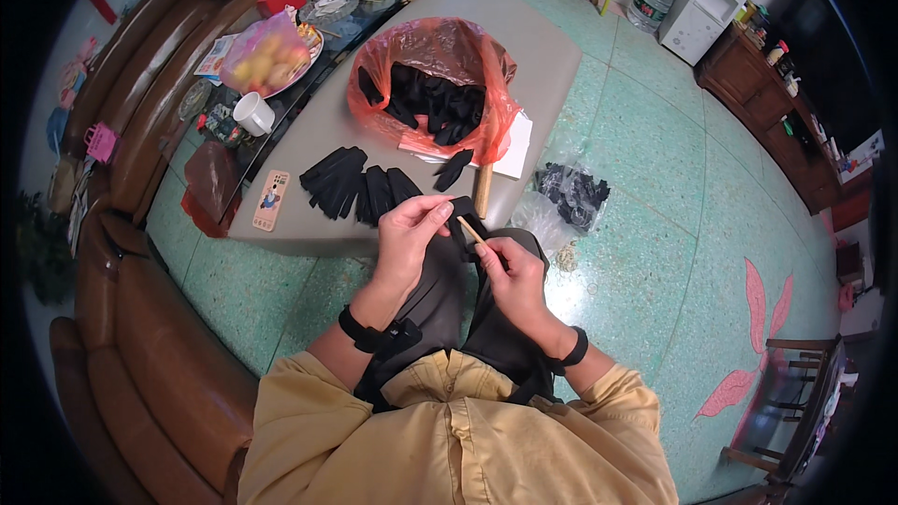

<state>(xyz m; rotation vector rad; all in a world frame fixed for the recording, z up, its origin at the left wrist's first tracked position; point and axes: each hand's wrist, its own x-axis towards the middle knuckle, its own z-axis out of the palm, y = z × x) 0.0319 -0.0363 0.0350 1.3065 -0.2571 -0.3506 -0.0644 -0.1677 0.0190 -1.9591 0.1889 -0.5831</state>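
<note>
on the near side of the red plastic bag [367, 51], as i watch, a left hand [412, 229] pinches a black fabric strip [465, 207] while the right hand [514, 281] grips a slim wooden stick [470, 229], its tip overlapping the cloth. too hard a push could snag or pierce the fabric; a loosened pinch could drop it. the strip looks dark, soft and bent.
</note>
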